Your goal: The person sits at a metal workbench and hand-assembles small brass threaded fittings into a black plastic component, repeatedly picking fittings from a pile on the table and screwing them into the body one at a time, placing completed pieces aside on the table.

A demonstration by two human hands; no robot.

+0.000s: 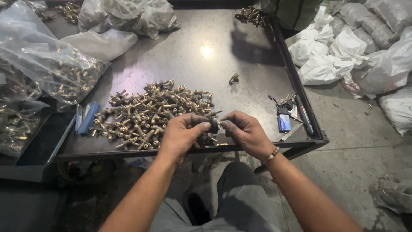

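My left hand (182,135) and my right hand (242,131) meet at the front edge of a dark metal table (253,77). Between their fingertips I grip a small dark fitting (213,125) with a pale metal end. Both hands close around it, so most of it is hidden. Just beyond my hands lies a heap of several brass fittings (152,114). One stray brass fitting (234,78) sits alone further back on the table.
Clear plastic bags of brass parts (56,71) crowd the left side and back. Keys, a blue lighter and a pen (289,114) lie at the table's right front. A blue tool (88,118) rests left of the heap. White sacks (334,56) sit on the floor to the right.
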